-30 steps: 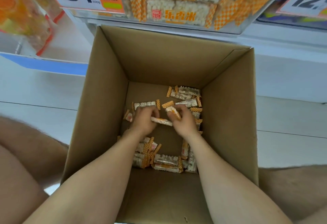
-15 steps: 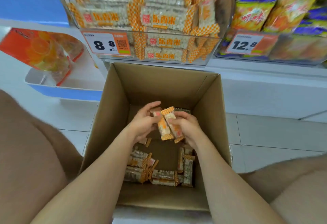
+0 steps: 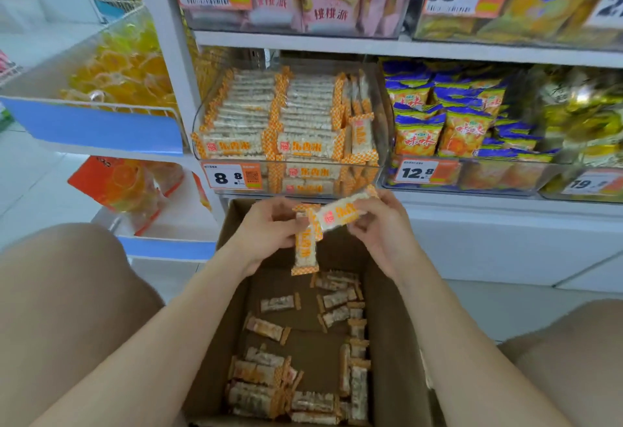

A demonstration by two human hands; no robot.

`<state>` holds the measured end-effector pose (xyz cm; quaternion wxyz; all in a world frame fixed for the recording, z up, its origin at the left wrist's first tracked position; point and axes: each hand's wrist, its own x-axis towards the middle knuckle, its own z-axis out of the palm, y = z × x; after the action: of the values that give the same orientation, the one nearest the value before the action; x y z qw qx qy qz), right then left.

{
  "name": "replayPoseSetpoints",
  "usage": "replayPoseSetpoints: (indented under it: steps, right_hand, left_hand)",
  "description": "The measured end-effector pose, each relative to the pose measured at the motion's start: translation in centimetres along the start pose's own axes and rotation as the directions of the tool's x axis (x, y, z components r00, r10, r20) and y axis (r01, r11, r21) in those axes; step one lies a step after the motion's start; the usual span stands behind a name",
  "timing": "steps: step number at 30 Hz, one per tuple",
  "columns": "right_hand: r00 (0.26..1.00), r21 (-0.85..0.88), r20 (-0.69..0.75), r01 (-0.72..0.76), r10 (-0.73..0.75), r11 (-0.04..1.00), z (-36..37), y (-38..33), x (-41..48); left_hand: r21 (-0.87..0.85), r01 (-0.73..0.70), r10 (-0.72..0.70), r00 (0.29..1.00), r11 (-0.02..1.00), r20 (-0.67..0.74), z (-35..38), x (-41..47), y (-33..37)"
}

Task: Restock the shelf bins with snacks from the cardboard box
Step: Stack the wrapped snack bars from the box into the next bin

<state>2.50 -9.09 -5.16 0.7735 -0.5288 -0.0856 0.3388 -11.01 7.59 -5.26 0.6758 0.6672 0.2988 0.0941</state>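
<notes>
Currently: left hand (image 3: 269, 226) is pinching one orange-checked rice bar (image 3: 305, 253) hanging upright; right hand (image 3: 382, 224) is gripping a second bar (image 3: 338, 217), tilted. Both are hovering over the cardboard box (image 3: 394, 325), below the bin (image 3: 384, 130) whose price tag (image 3: 232, 177) is showing "8.8".

Orange-checked white snack bars (image 3: 305, 248), brown cardboard box (image 3: 387, 325) — blue-yellow chip bags (image 3: 418, 133)

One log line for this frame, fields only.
left hand: grips upright bar | right hand: grips tilted bar | both over cardboard box | rice-bar bin ahead
</notes>
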Motion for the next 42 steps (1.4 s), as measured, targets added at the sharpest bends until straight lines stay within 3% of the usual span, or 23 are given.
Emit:
replayPoseSetpoints:
  steps: [3,7,11,13,18,20,22,24,26,28,33,36,39,42]
  right_hand:
    - [0.998,0.0,0.009,0.065,-0.065,0.998,1.2,-1.4,-1.3]
    - [0.967,-0.42,0.056,0.248,-0.248,0.873,2.2,-2.1,-2.1]
    - [0.907,-0.656,0.25,0.417,-0.34,0.629,2.9,-3.8,-2.9]
    - [0.888,-0.691,0.298,0.454,-0.35,0.562,3.4,-4.5,-3.2]
    - [0.906,-0.715,0.372,0.419,-0.204,0.559,3.2,-7.9,-3.4]
    - [0.905,-0.713,0.341,0.424,-0.252,0.559,2.8,-9.6,-3.0]
    - [0.89,-0.717,0.243,0.433,-0.386,0.546,2.2,-11.4,-2.3]
    - [0.861,-0.78,0.144,0.402,-0.488,0.479,1.2,-13.2,-1.2]
    - [0.841,-0.833,0.102,0.364,-0.532,0.416,0.3,-14.3,-0.1]
    - [0.842,-0.873,0.06,0.305,-0.536,0.38,0.0,-14.8,1.2]
    - [0.88,-0.937,-0.007,0.16,-0.476,0.31,0.9,-14.8,3.9]
    - [0.874,-0.95,-0.01,0.143,-0.485,0.277,1.6,-14.4,4.5]
    - [0.87,-0.954,-0.032,0.12,-0.493,0.275,1.8,-14.2,4.7]
    - [0.867,-0.947,-0.04,0.126,-0.497,0.296,2.1,-14.1,4.5]
  left_hand:
    - [-0.185,-0.003,-0.005,0.999,0.983,-0.043,0.2,-0.7,2.3]
    - [-0.34,-0.062,0.084,0.995,0.938,0.05,0.6,-1.8,5.2]
    - [-0.261,-0.135,0.174,0.976,0.956,0.132,0.6,-2.7,7.0]
    - [-0.171,-0.186,0.206,0.973,0.968,0.107,0.6,-3.0,7.9]
    - [-0.138,-0.274,0.293,0.944,0.952,0.15,0.9,-2.6,10.4]
    - [-0.033,-0.35,0.351,0.928,0.936,0.126,1.4,-1.7,11.0]
    - [0.248,-0.479,0.483,0.874,0.842,0.048,2.2,-0.3,11.3]
    - [0.583,-0.54,0.638,0.768,0.607,0.047,2.9,1.6,11.6]
    - [0.736,-0.549,0.698,0.7,0.396,0.147,4.0,3.5,11.9]
    - [0.796,-0.532,0.69,0.692,0.289,0.212,5.4,5.3,12.3]
    - [0.903,-0.403,0.524,0.807,0.149,0.274,8.0,8.3,13.1]
    - [0.92,-0.371,0.496,0.826,0.123,0.267,8.1,9.2,13.2]
    - [0.924,-0.377,0.546,0.786,0.055,0.288,7.8,9.1,12.8]
    - [0.911,-0.41,0.667,0.69,0.041,0.28,7.0,8.7,11.8]
